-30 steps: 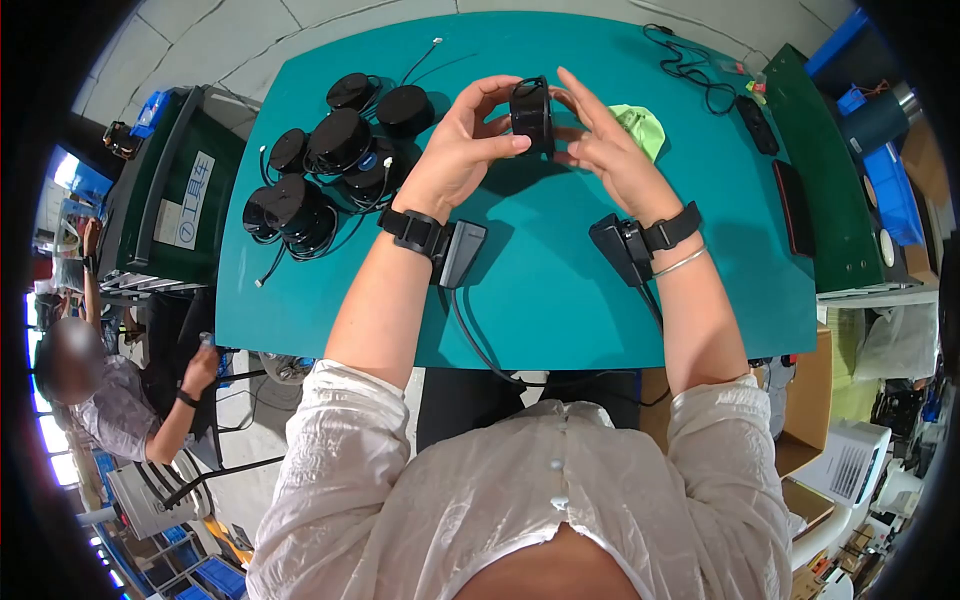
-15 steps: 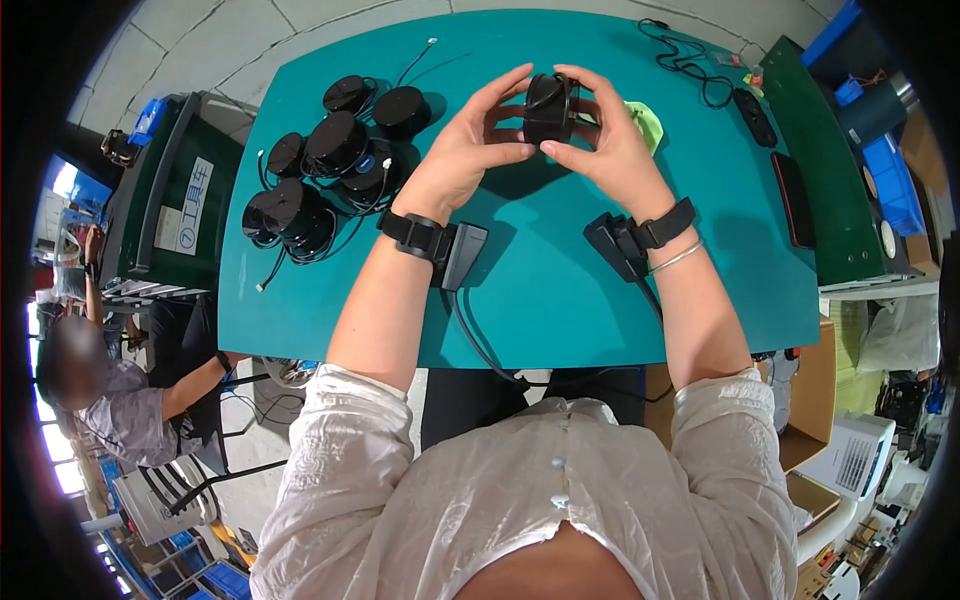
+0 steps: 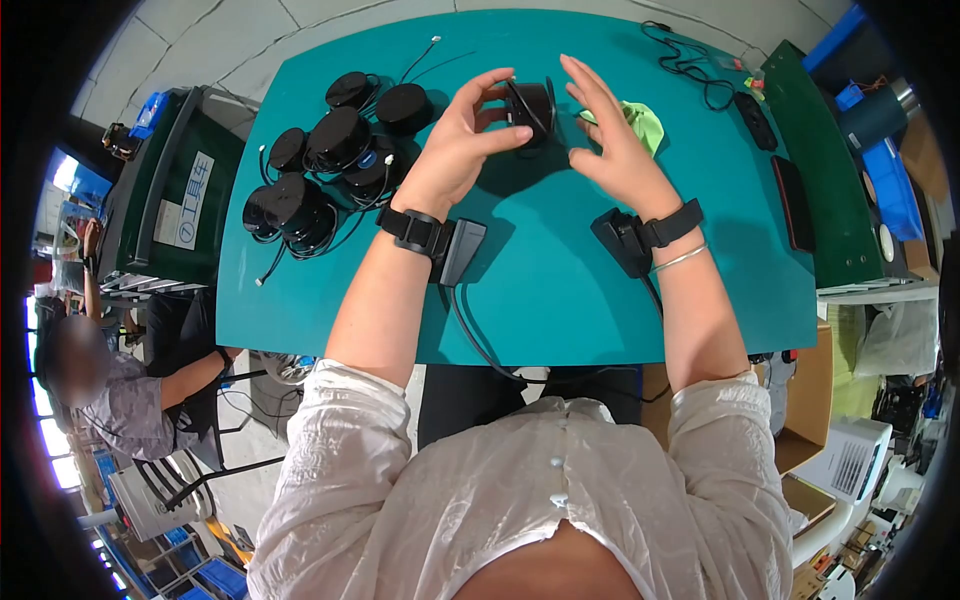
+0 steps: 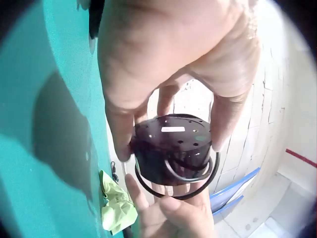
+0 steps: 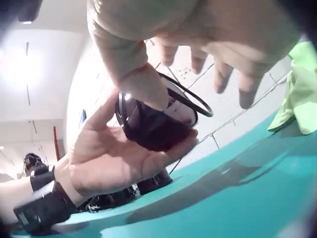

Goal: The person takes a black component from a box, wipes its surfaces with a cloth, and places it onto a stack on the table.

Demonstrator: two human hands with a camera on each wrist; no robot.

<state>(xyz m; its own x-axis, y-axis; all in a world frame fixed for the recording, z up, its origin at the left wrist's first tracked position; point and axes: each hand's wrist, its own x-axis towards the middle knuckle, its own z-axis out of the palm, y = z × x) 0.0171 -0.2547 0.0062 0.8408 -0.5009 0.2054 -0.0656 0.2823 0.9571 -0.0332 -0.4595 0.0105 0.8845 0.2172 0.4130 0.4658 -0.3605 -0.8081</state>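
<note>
Clearly, the left hand point(image 3: 450, 150) has hold of a black cylinder point(image 3: 538, 105), gripping it between a bent thumb on the near side and curved fingers on the far side. The cylinder is held up above the far middle of the green counter point(image 3: 560, 300), between the two hands. Its flat face carries a small white label point(image 4: 173, 129) and several holes, and a thin black cable point(image 4: 215, 173) loops around its side.

Just to the right, the right hand point(image 3: 622, 150) is spread open, its fingers extended and the thumb well away from them; it grips nothing, and whether it brushes the cable I cannot tell. A light green cloth point(image 3: 642, 128) lies on the counter behind that hand.

At the far left, more black cylinders point(image 3: 338, 138) sit bunched together, some stacked, with their cables trailing among them. Toward the far right lie a coiled black cord point(image 3: 690, 70) and a power strip point(image 3: 756, 122), with a dark flat object point(image 3: 793, 207) nearer along the right edge. Left of the counter, another person point(image 3: 120, 395) sits beside a green cart point(image 3: 150, 225).
</note>
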